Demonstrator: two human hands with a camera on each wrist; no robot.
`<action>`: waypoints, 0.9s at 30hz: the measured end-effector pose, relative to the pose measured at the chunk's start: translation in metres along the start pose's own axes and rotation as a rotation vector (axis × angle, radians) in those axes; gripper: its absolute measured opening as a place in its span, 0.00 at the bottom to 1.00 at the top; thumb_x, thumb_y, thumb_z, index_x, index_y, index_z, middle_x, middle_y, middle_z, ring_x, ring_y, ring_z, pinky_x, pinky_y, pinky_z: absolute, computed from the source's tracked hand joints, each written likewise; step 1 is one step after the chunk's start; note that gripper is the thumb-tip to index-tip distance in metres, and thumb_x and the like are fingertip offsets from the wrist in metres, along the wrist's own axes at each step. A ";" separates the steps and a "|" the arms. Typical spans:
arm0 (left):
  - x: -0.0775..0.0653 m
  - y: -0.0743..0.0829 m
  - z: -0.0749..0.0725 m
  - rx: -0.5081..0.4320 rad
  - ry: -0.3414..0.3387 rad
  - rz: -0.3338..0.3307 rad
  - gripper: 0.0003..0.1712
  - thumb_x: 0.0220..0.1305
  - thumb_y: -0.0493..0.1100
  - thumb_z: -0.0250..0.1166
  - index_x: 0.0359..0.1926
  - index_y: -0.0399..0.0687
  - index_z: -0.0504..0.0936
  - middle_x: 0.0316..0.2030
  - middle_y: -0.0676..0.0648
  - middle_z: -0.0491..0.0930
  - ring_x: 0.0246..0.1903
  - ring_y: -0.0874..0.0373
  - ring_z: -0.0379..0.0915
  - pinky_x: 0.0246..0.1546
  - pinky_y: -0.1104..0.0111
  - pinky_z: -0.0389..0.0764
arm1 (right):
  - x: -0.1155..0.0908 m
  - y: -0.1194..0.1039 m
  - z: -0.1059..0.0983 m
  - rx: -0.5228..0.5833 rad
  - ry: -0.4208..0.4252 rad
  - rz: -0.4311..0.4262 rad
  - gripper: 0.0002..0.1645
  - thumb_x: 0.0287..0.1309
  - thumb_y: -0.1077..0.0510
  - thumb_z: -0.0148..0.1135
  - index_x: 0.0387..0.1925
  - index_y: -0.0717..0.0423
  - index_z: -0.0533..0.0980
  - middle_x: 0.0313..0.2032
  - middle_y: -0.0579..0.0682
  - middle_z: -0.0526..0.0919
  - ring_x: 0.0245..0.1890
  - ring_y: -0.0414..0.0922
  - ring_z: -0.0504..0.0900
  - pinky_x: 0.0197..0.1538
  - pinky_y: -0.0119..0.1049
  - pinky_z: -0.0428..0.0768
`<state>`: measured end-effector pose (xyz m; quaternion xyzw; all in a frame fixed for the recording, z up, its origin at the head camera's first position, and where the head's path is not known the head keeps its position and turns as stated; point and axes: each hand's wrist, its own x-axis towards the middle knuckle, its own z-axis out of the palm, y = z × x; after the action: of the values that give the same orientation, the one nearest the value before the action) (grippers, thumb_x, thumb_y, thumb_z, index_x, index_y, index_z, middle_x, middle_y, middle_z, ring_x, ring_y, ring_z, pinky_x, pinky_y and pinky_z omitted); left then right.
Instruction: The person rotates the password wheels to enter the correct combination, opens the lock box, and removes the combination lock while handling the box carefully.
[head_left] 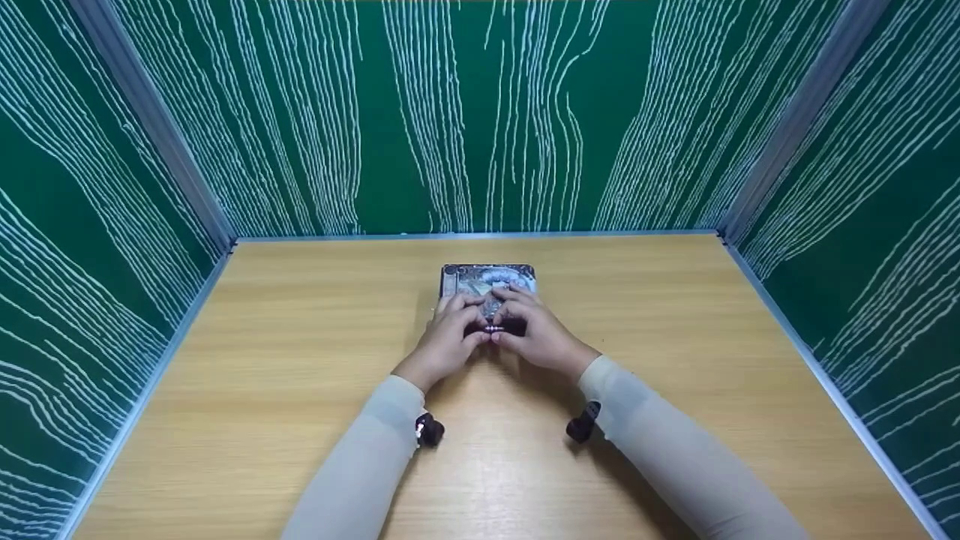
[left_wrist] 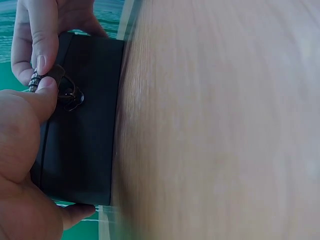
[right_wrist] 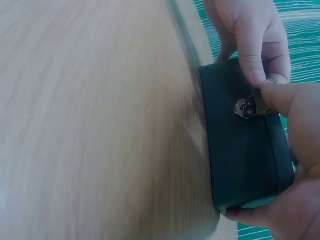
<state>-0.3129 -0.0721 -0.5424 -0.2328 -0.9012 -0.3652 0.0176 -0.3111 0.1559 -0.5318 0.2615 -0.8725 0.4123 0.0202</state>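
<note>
A small dark box (left_wrist: 85,135) with a patterned lid (head_left: 517,279) stands on the table, its plain front towards me. From the metal hasp (right_wrist: 242,108) on that front hangs a brass-coloured combination padlock (right_wrist: 262,106) with ridged dials (left_wrist: 34,80) at one end. My left hand (head_left: 448,339) pinches the padlock between thumb and forefinger from the left, other fingers around the box's left side. Opposite it, my right hand (head_left: 546,334) pinches the padlock's other side, fingers spread over the lid and right side. Thumb tips nearly meet; they hide part of the padlock.
The wooden table (head_left: 300,315) extends around the box on all sides. Green panels (head_left: 420,120) with wavy white lines enclose the back and both sides, joined by grey corner posts (head_left: 795,112). A small black wrist camera (head_left: 430,431) sits at the left cuff, another (head_left: 582,424) at the right.
</note>
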 end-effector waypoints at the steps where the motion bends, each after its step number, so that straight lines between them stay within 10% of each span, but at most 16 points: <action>1: 0.000 0.000 0.000 0.001 0.000 0.000 0.05 0.80 0.46 0.72 0.46 0.51 0.86 0.81 0.50 0.73 0.82 0.45 0.60 0.83 0.44 0.68 | 0.000 0.000 0.000 -0.001 -0.001 -0.002 0.08 0.70 0.60 0.78 0.44 0.52 0.85 0.85 0.56 0.71 0.91 0.66 0.54 0.91 0.72 0.46; 27: -0.001 0.000 0.001 -0.007 0.000 -0.022 0.04 0.79 0.46 0.72 0.46 0.53 0.87 0.82 0.53 0.72 0.83 0.46 0.58 0.86 0.42 0.64 | -0.001 0.000 0.001 -0.009 -0.005 0.008 0.09 0.69 0.62 0.77 0.46 0.52 0.84 0.86 0.56 0.70 0.92 0.66 0.52 0.91 0.73 0.45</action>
<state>-0.3116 -0.0718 -0.5438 -0.2230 -0.9023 -0.3686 0.0126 -0.3098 0.1560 -0.5332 0.2589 -0.8754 0.4079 0.0177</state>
